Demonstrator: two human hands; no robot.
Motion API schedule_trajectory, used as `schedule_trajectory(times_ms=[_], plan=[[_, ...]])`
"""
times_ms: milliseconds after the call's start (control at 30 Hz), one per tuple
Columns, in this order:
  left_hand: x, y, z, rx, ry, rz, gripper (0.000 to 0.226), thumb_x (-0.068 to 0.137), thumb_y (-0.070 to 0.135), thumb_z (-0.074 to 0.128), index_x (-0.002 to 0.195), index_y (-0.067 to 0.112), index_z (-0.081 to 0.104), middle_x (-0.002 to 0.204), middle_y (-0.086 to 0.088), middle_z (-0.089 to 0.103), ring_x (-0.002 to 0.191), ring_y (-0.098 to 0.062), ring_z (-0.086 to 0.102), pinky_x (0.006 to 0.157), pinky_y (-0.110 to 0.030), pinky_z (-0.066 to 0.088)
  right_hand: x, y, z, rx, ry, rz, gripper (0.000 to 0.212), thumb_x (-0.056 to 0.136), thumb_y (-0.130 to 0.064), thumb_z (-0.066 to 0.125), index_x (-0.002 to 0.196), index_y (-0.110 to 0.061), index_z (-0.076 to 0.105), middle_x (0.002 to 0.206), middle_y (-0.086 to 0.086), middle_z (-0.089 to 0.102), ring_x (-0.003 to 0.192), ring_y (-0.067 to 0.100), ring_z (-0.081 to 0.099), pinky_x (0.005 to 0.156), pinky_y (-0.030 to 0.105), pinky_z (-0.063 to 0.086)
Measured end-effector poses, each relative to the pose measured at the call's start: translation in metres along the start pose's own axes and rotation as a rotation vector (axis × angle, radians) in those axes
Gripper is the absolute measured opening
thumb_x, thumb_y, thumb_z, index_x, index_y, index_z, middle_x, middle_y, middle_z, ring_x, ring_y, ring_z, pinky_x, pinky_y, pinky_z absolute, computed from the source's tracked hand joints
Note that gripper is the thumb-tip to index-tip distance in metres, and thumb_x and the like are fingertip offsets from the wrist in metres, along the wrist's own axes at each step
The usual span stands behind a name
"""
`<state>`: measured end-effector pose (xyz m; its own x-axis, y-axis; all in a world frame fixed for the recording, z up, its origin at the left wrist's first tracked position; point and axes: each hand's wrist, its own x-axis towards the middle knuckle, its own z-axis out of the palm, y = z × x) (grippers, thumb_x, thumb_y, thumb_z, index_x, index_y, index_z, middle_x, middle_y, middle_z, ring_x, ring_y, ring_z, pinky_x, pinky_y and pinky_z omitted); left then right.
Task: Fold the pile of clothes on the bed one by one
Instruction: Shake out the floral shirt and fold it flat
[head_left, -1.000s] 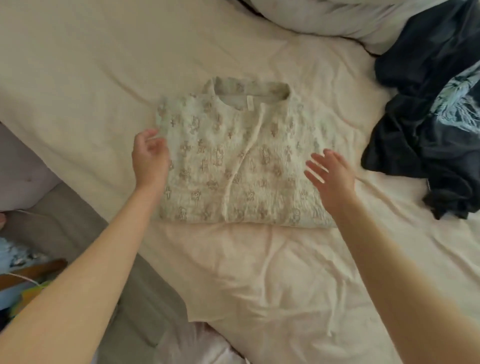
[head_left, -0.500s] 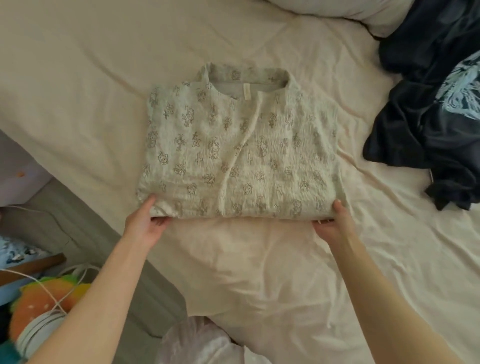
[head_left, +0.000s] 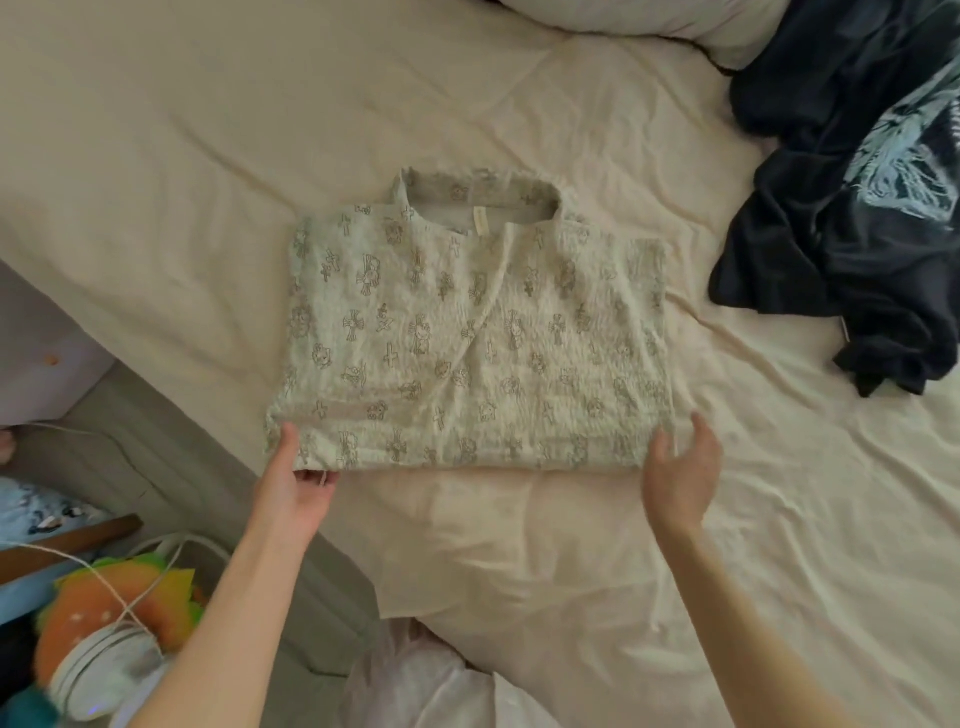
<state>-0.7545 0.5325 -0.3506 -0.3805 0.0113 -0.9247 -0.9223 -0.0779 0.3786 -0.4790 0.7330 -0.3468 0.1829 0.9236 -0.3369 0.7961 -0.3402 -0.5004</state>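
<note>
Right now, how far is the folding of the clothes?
The patterned cream shirt lies folded into a neat rectangle. The left hand pinches its near left corner; the right hand is open at the near right corner. The dark clothes remain crumpled, unfolded.

A: State the illumination.
B: Soft, warm, moderately dim daylight. The sheet is brightest at upper centre; brightness falls toward the lower left floor area.

A: Shadows?
B: Diffuse only. A faint shadow lies under the right hand; shallow shading marks the sheet creases. No hard edges, no glare.

A: Sharpness?
B: The printed shirt is rendered clearly at centre. Both forearms are softened near the bottom edge, and the right hand shows slight motion blur. The plush toy at lower left is smeared.

A: Distortion?
B: Wide-angle stretching toward the edges. The dark garment pile holds little shadow detail.
</note>
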Motion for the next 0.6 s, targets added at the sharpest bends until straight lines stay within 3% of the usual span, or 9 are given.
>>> schedule_trajectory(times_ms=[67, 100, 200, 300, 367, 433, 500, 567, 600], plan=[[0.003, -0.005, -0.002, 0.027, 0.025, -0.013, 0.039, 0.087, 0.036, 0.063, 0.117, 0.015, 0.048, 0.097, -0.003, 0.048, 0.084, -0.013, 0.048, 0.075, -0.026, 0.045, -0.025, -0.009, 0.016, -0.182, -0.136, -0.443, 0.047, 0.097, -0.021, 0.051, 0.141, -0.008, 0.042, 0.147, 0.014, 0.039, 0.139, 0.028, 0.031, 0.115, 0.043, 0.023], [0.003, -0.006, -0.003, 0.039, 0.036, -0.017, 0.038, 0.089, 0.033, 0.062, 0.119, 0.015, 0.047, 0.097, -0.004, 0.047, 0.085, -0.013, 0.048, 0.077, -0.027, 0.044, -0.037, -0.014, 0.027, -0.251, -0.244, -0.614, 0.046, 0.098, -0.023, 0.049, 0.142, -0.010, 0.042, 0.150, 0.012, 0.036, 0.141, 0.028, 0.028, 0.116, 0.047, 0.021], [0.002, -0.003, -0.009, 0.070, 0.072, 0.013, 0.034, 0.093, 0.027, 0.058, 0.123, 0.014, 0.048, 0.108, -0.007, 0.050, 0.102, -0.018, 0.051, 0.087, -0.030, 0.044, -0.067, -0.037, 0.064, -0.374, -0.512, -0.938, 0.048, 0.101, -0.030, 0.042, 0.147, -0.019, 0.034, 0.156, 0.006, 0.025, 0.146, 0.026, 0.014, 0.118, 0.046, 0.004], [0.006, 0.005, -0.009, 0.290, 0.162, 0.112, 0.037, 0.095, 0.022, 0.054, 0.130, 0.011, 0.047, 0.124, -0.010, 0.053, 0.109, -0.023, 0.051, 0.090, -0.034, 0.045, -0.070, -0.065, 0.094, -0.451, -0.645, -0.955, 0.052, 0.101, -0.038, 0.034, 0.150, -0.023, 0.022, 0.159, 0.004, 0.013, 0.148, 0.024, -0.001, 0.117, 0.049, -0.001], [0.010, 0.012, -0.002, 0.549, 0.267, 0.257, 0.040, 0.095, 0.018, 0.052, 0.134, 0.011, 0.046, 0.131, -0.010, 0.051, 0.108, -0.025, 0.050, 0.089, -0.034, 0.042, -0.064, -0.075, 0.107, -0.560, -0.738, -0.913, 0.055, 0.101, -0.041, 0.032, 0.151, -0.024, 0.016, 0.160, 0.003, 0.007, 0.147, 0.024, -0.006, 0.116, 0.054, -0.001], [0.016, 0.024, 0.012, 0.754, 0.249, 0.442, 0.036, 0.095, 0.017, 0.049, 0.130, 0.011, 0.050, 0.130, -0.009, 0.053, 0.107, -0.023, 0.049, 0.087, -0.031, 0.038, -0.060, -0.079, 0.111, -0.615, -0.759, -0.922, 0.055, 0.100, -0.042, 0.033, 0.150, -0.024, 0.018, 0.160, 0.003, 0.010, 0.147, 0.024, -0.004, 0.116, 0.056, -0.001], [0.022, 0.040, 0.034, 0.865, 0.164, 0.565, 0.027, 0.096, 0.024, 0.047, 0.116, 0.014, 0.061, 0.114, -0.005, 0.060, 0.106, -0.021, 0.052, 0.088, -0.028, 0.037, -0.053, -0.082, 0.110, -0.537, -0.664, -0.960, 0.052, 0.100, -0.040, 0.036, 0.148, -0.025, 0.025, 0.158, 0.003, 0.018, 0.147, 0.022, 0.004, 0.117, 0.054, 0.000], [0.031, 0.057, 0.060, 0.920, 0.091, 0.637, 0.021, 0.094, 0.034, 0.048, 0.091, 0.020, 0.063, 0.085, 0.004, 0.058, 0.091, -0.020, 0.053, 0.081, -0.027, 0.038, -0.042, -0.086, 0.107, -0.485, -0.562, -0.983, 0.052, 0.100, -0.040, 0.036, 0.149, -0.024, 0.026, 0.158, 0.002, 0.019, 0.147, 0.021, 0.005, 0.117, 0.052, 0.000], [0.037, 0.065, 0.073, 0.949, 0.074, 0.687, 0.022, 0.093, 0.038, 0.049, 0.090, 0.020, 0.062, 0.079, 0.008, 0.055, 0.086, -0.017, 0.052, 0.078, -0.025, 0.037, -0.036, -0.089, 0.106, -0.479, -0.535, -0.981, 0.055, 0.100, -0.041, 0.035, 0.150, -0.023, 0.022, 0.158, 0.001, 0.018, 0.147, 0.021, 0.004, 0.117, 0.051, -0.001]])
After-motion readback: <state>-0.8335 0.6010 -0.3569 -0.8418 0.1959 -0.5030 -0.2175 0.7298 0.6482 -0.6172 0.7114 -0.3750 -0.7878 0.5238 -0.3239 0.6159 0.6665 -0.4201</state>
